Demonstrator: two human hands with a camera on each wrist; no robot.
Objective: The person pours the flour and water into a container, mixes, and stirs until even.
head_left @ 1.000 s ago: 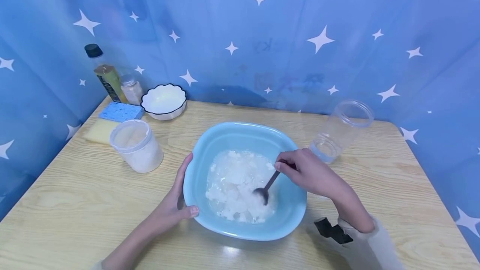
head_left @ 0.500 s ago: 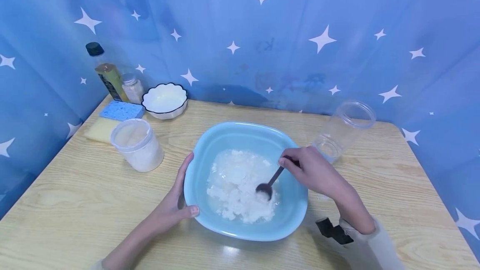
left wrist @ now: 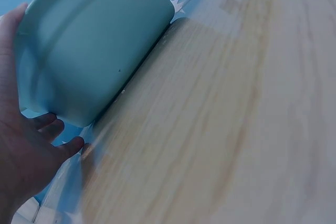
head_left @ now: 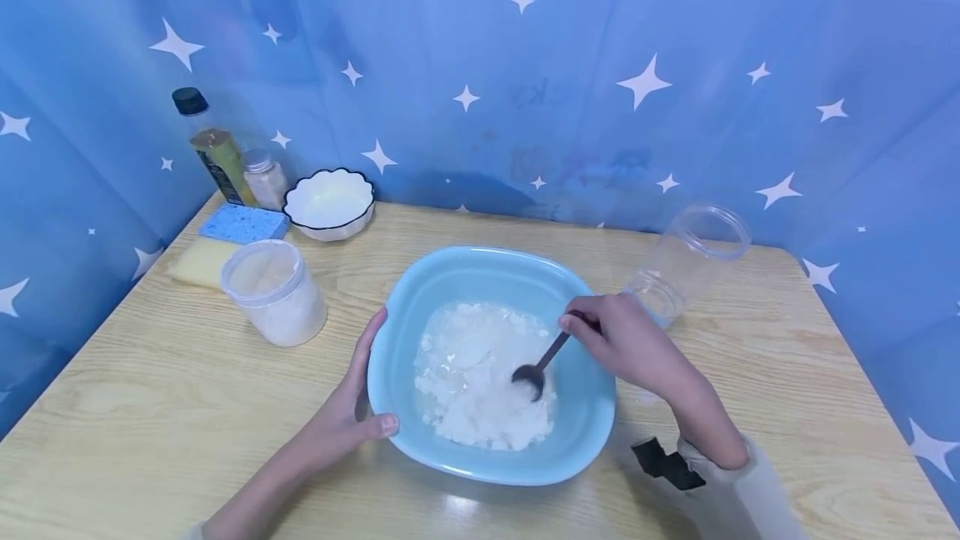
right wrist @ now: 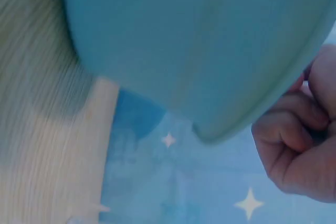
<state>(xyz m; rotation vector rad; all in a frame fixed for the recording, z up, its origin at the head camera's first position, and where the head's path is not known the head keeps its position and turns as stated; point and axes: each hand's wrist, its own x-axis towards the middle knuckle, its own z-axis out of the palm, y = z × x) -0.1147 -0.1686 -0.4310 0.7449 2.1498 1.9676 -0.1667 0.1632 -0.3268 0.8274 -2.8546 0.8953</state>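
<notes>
A light-blue basin (head_left: 585,440) stands on the wooden table, with white lumpy powder (head_left: 480,373) and some clear liquid inside. At its left rim, my left hand (head_left: 347,407) holds the basin, its thumb on the rim's near side; the left wrist view shows several fingers (left wrist: 50,125) against the outer wall. Over the right side of the basin, my right hand (head_left: 626,344) grips the handle of a dark brown spoon (head_left: 531,380), whose bowl rests in the powder. In the right wrist view the curled fingers (right wrist: 289,129) show beyond the rim, and the spoon is hidden.
Left of the basin stands a tub of white powder (head_left: 281,307). Behind it are blue (head_left: 243,224) and yellow (head_left: 201,262) sponges, an oil bottle (head_left: 220,161), a small jar (head_left: 266,182) and a scalloped white dish (head_left: 330,202). A clear container (head_left: 686,261) stands behind my right hand.
My right hand and the spoon have shifted slightly right and toward the back, and the white powder has changed shape. My left hand keeps its place on the basin.
</notes>
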